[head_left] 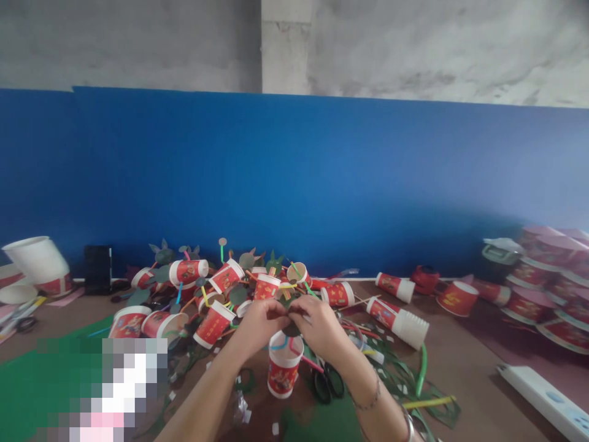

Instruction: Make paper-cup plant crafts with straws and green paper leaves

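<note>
Head view: left hand [265,320] and right hand [318,324], each grip pinched closed on a dark green paper piece [291,330], held above an upright red cup [282,378]. Forearms reach forward, converging; fingertips nearly meet.

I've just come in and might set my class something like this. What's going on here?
A person's left hand and right hand meet fingertip to fingertip at a dark green piece, perhaps paper. Just below stands an upright red cup, with a blue straw and a pink straw at its mouth. Scissors lie beside it, untouched. Behind, more red cups are heaped among straws and green cut-outs.
</note>
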The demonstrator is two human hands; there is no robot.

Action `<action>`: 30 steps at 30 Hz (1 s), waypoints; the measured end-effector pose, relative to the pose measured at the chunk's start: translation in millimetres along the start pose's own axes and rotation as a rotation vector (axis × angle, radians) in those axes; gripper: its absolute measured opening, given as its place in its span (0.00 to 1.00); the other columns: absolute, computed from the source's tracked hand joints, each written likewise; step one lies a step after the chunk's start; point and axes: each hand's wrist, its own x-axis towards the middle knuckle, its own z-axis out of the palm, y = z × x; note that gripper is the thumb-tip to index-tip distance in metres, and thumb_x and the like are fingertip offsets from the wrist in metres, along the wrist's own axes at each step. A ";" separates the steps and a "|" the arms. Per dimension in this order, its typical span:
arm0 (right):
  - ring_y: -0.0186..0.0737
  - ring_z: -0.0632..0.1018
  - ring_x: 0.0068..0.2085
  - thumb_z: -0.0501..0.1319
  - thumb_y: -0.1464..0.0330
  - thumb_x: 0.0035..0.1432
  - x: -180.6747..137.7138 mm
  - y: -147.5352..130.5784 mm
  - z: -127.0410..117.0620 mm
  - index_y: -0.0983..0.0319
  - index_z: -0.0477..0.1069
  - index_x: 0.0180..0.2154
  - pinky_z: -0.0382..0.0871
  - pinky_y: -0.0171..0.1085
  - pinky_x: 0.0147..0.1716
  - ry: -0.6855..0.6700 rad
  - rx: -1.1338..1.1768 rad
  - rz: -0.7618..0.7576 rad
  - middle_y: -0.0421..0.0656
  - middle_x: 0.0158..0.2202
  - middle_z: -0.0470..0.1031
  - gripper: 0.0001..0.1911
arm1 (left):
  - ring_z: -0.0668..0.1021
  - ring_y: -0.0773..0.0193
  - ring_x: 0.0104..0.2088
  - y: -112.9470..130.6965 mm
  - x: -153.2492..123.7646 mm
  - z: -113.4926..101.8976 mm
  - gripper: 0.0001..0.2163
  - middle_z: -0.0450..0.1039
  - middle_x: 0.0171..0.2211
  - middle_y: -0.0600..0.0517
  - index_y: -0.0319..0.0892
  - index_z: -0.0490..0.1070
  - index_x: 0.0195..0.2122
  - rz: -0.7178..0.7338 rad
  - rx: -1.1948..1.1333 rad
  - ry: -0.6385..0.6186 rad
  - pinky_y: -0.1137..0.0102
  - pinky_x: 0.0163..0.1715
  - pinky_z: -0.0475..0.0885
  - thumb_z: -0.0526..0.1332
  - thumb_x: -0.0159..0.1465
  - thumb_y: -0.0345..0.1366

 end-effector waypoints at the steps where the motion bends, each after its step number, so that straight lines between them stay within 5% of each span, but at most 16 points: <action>1: 0.38 0.73 0.34 0.57 0.75 0.53 0.5 -0.1 0.6 0.62 0.73 0.29 0.64 0.34 0.35 0.006 0.017 -0.009 0.43 0.29 0.73 0.07 | 0.76 0.61 0.30 -0.4 0.5 -1.2 0.05 0.75 0.25 0.51 0.38 0.73 0.26 0.014 0.016 0.006 0.69 0.32 0.69 0.62 0.50 0.33; 9: 0.41 0.73 0.45 0.51 0.76 0.55 0.9 7.1 3.3 0.60 0.67 0.51 0.66 0.39 0.44 0.043 0.060 -0.030 0.47 0.46 0.73 0.22 | 0.75 0.63 0.28 1.6 5.2 -23.4 0.07 0.73 0.24 0.53 0.39 0.71 0.26 0.102 0.168 0.095 0.71 0.30 0.68 0.60 0.54 0.38; 13: 0.41 0.75 0.35 0.54 0.75 0.51 -4.1 -1.4 1.2 0.62 0.74 0.35 0.65 0.36 0.34 -0.059 -0.195 0.146 0.45 0.31 0.76 0.12 | 0.71 0.66 0.24 -2.9 8.8 -44.4 0.07 0.67 0.19 0.57 0.41 0.68 0.23 0.087 0.412 0.309 0.73 0.26 0.64 0.57 0.54 0.39; 16: 0.39 0.75 0.29 0.54 0.76 0.49 -13.0 -13.6 9.5 0.61 0.75 0.25 0.63 0.33 0.29 -0.365 -0.242 0.089 0.43 0.26 0.77 0.12 | 0.72 0.65 0.24 -8.6 11.6 -54.2 0.09 0.69 0.20 0.56 0.40 0.69 0.25 0.052 0.433 0.347 0.72 0.25 0.64 0.56 0.54 0.40; 18: 0.38 0.76 0.28 0.55 0.77 0.47 -19.9 -20.3 22.9 0.60 0.77 0.25 0.62 0.31 0.26 -0.556 -0.270 0.026 0.42 0.24 0.78 0.12 | 0.75 0.62 0.26 -11.0 12.7 -56.3 0.10 0.74 0.23 0.53 0.40 0.72 0.26 0.031 0.448 0.342 0.71 0.27 0.65 0.57 0.54 0.41; 21: 0.43 0.78 0.33 0.60 0.75 0.46 -26.6 -26.3 49.6 0.61 0.78 0.30 0.66 0.32 0.28 -0.651 -0.436 0.007 0.46 0.30 0.80 0.09 | 0.78 0.58 0.31 -11.7 12.7 -56.9 0.11 0.79 0.28 0.50 0.40 0.76 0.29 -0.004 0.478 0.328 0.70 0.31 0.68 0.59 0.54 0.41; 25: 0.50 0.79 0.37 0.62 0.75 0.47 -25.6 -29.8 76.4 0.67 0.78 0.35 0.70 0.37 0.32 -0.713 -0.609 0.044 0.54 0.36 0.78 0.11 | 0.79 0.54 0.38 -10.9 12.4 -60.5 0.12 0.80 0.36 0.46 0.40 0.78 0.35 -0.035 0.540 0.359 0.67 0.38 0.70 0.58 0.55 0.38; 30: 0.50 0.79 0.38 0.60 0.78 0.47 -25.5 -32.8 79.3 0.69 0.77 0.35 0.73 0.39 0.34 -0.723 -0.611 0.052 0.56 0.37 0.78 0.11 | 0.79 0.56 0.39 -15.7 15.7 -66.1 0.13 0.79 0.38 0.45 0.38 0.77 0.40 -0.060 0.621 0.367 0.67 0.41 0.69 0.58 0.56 0.33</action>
